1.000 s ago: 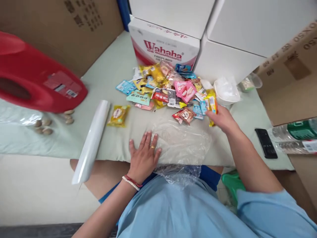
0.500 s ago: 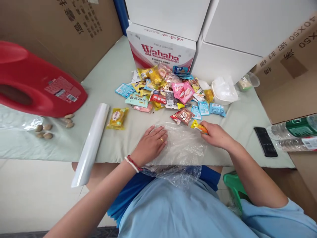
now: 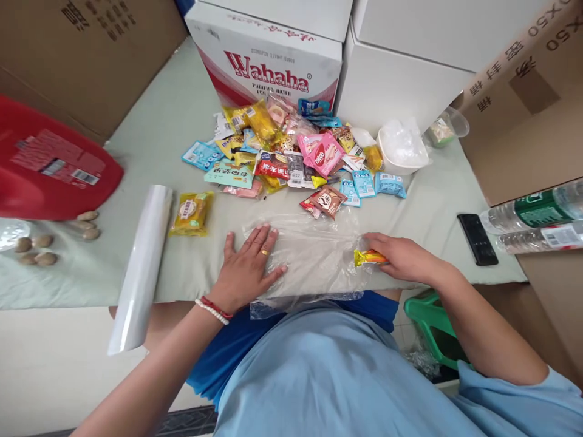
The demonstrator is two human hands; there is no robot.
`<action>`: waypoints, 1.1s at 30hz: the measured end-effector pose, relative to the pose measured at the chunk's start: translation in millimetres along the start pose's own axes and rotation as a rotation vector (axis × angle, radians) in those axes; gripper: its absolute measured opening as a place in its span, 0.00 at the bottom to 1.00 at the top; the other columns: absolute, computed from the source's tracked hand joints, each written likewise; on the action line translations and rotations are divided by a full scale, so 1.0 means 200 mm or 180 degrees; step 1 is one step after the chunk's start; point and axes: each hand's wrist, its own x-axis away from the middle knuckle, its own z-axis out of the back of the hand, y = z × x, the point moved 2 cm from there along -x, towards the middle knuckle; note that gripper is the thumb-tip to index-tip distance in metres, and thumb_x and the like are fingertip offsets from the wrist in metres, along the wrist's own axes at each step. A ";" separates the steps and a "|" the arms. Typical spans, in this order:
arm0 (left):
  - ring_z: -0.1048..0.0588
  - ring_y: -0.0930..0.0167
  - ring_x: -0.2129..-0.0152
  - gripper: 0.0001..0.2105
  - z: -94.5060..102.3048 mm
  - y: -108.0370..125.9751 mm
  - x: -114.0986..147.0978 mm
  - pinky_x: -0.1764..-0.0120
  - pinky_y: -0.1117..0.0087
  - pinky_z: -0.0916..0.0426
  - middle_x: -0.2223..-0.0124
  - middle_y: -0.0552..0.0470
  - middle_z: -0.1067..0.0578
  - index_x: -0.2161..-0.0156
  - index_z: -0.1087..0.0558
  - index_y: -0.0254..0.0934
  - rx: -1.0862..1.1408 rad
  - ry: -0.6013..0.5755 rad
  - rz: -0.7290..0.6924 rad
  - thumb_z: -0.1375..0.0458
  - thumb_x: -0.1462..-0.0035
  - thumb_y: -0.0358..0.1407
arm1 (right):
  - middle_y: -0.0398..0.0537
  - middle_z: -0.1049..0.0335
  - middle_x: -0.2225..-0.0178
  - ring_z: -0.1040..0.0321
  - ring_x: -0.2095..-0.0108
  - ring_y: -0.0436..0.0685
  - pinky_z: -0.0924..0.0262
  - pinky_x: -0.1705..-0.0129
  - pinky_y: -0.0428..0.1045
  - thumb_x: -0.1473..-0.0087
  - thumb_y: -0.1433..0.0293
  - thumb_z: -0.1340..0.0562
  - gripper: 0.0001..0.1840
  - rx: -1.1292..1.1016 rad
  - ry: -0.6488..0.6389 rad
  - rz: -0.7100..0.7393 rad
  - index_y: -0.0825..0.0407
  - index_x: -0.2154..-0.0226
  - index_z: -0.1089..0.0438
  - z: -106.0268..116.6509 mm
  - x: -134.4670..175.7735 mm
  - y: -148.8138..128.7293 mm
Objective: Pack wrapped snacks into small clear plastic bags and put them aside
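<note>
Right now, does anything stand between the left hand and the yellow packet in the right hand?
Nothing visible stands in the way; only the clear plastic sheet lies between the left hand and the yellow packet held by the right hand.

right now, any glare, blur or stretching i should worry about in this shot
In the head view, pale glare streaks run along the white roll and faint glints cross the clear plastic sheet; in the head view, large lettering on the Wahaha box reads clearly; in the head view, small print on the red jug, cut off at the edge, is unreadable.
</note>
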 end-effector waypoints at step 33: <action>0.41 0.55 0.29 0.27 -0.02 0.02 0.01 0.31 0.31 0.70 0.26 0.42 0.43 0.26 0.47 0.44 -0.0253 0.0242 0.0172 0.58 0.27 0.43 | 0.55 0.31 0.41 0.42 0.42 0.66 0.44 0.41 0.60 0.40 0.72 0.34 0.27 0.0109 0.0528 0.0738 0.50 0.38 0.32 -0.20 -0.37 -0.49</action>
